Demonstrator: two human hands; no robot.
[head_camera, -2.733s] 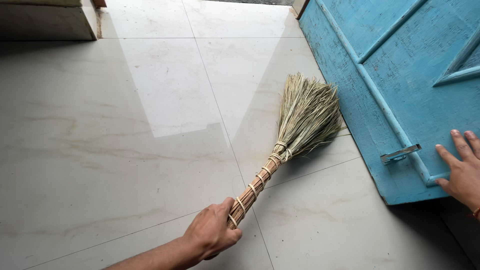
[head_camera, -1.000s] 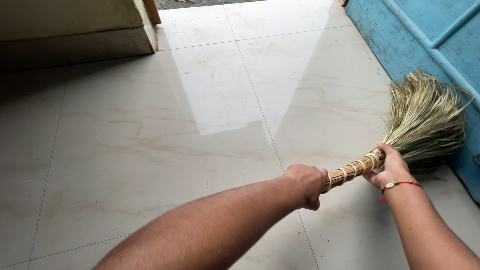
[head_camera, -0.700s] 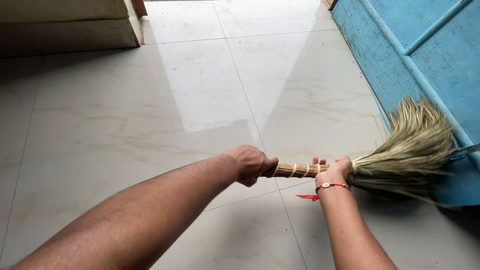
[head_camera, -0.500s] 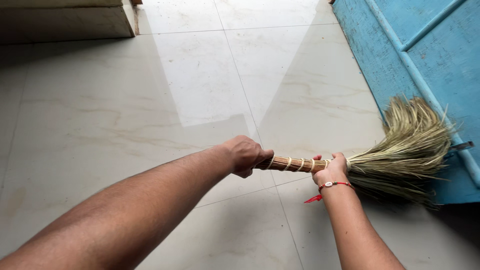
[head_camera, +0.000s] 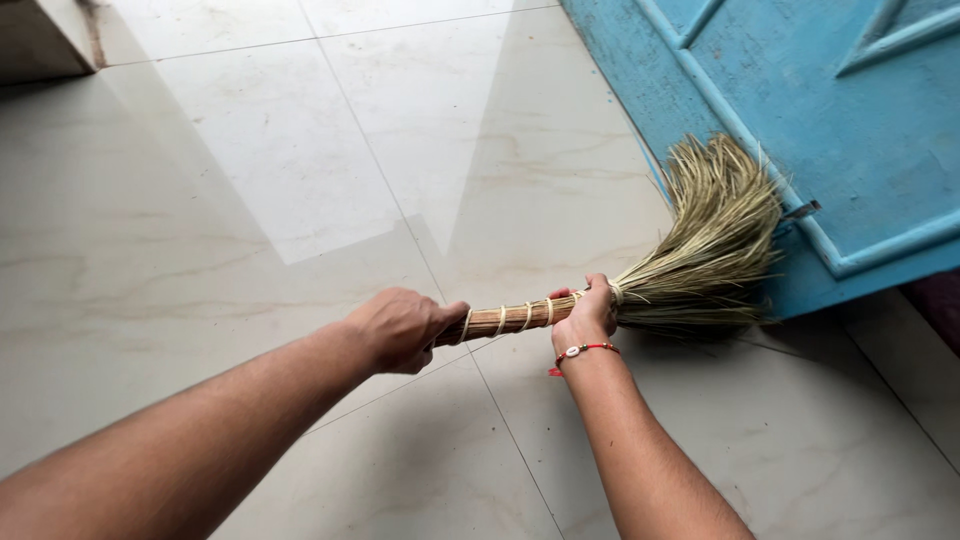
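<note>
Since half a second ago, both hands and the broom (head_camera: 620, 290) have been shifted left in the view, with the bristles lifted a little against the door. Nearest, the left hand (head_camera: 398, 328) is closed around the butt of the bound handle. Just beyond, the right hand (head_camera: 587, 315), with a red thread at the wrist, is wrapped around the neck where the bristles begin. The broom is held nearly level over the tiled floor (head_camera: 250, 200), its fanned bristles spread against the lower edge of the blue door (head_camera: 850, 120).
</note>
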